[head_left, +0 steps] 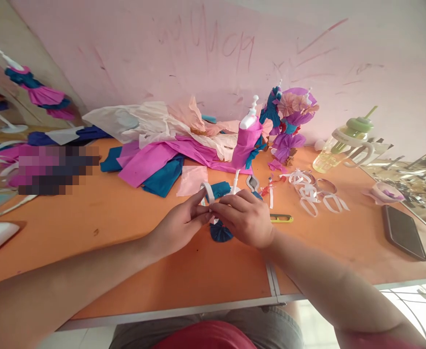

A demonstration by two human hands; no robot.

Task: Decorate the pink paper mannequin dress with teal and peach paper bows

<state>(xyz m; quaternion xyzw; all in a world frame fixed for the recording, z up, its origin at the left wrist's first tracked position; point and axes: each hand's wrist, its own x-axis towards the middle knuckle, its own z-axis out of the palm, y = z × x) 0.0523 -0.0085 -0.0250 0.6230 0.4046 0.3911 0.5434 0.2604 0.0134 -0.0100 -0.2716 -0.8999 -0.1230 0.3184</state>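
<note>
My left hand [183,220] and my right hand [244,217] meet over the middle of the orange table [118,213]. Both are closed on a folded piece of teal crepe paper [220,231] that fans out below my right hand. My left fingers also pinch a white tape ring [209,192] against the paper. Just behind my hands stands a small white mannequin stand dressed in magenta and teal paper [247,140].
A heap of magenta, teal, peach and cream crepe paper [169,145] lies behind. Curled white strips [312,194], a yellow cutter [281,218], a black phone [403,231] and a green-lidded bottle [343,143] sit to the right. Paper flowers [292,121] lean against the pink wall.
</note>
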